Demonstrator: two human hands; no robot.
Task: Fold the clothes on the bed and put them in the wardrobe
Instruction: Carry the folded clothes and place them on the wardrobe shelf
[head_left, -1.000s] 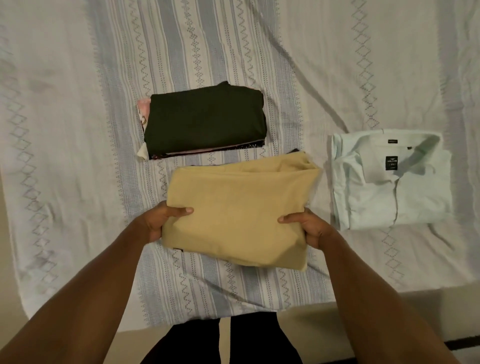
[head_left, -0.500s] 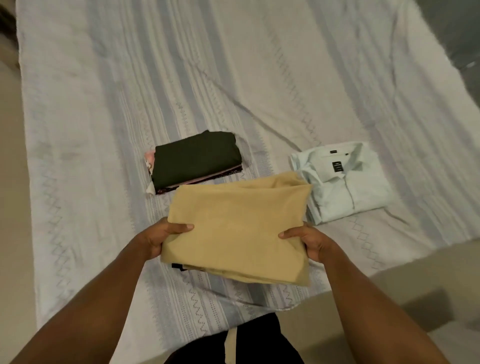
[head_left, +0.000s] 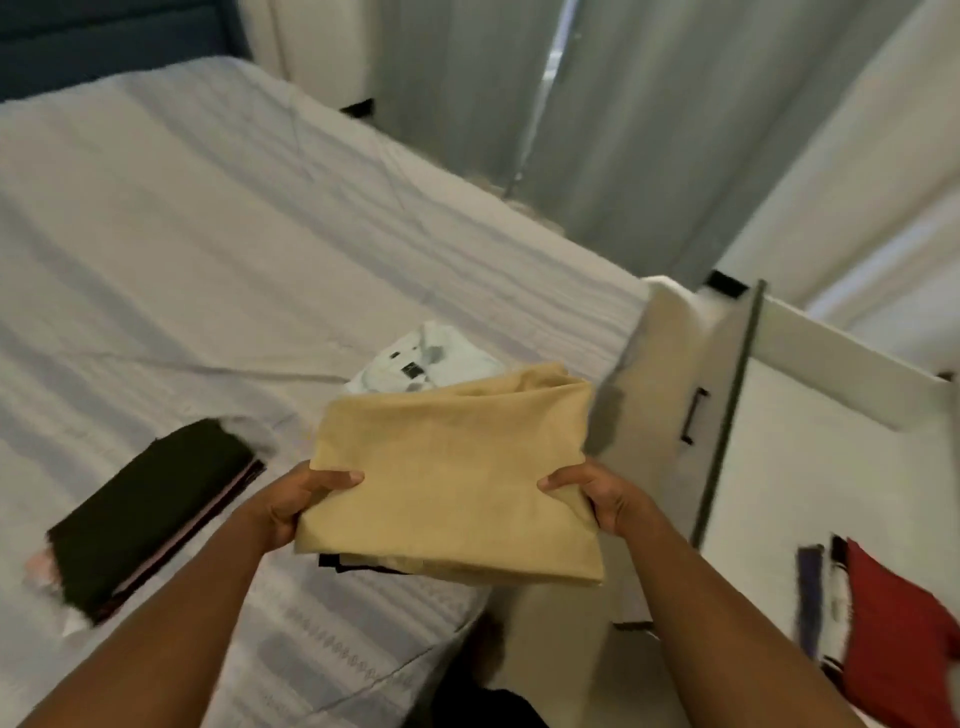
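Swung rightward, the tan garment (head_left: 452, 478) spans crosswise, left hand (head_left: 291, 506) and right hand (head_left: 605, 499) gripping its sides.

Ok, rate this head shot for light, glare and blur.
Head view: dim, warm indoor light with no glare. Motion blur smears the dark folded stack, the red cloth and the pale shirt. The sharpest parts are the tan garment and the left hand and right hand holding it.

Home bedroom: bed (head_left: 182, 234) w/ white striped sheet (head_left: 332, 644), dark blue headboard (head_left: 104, 41), grey curtains (head_left: 623, 104), white wardrobe (head_left: 810, 467) beside it, folded clothes (head_left: 150, 509) on the sheet.
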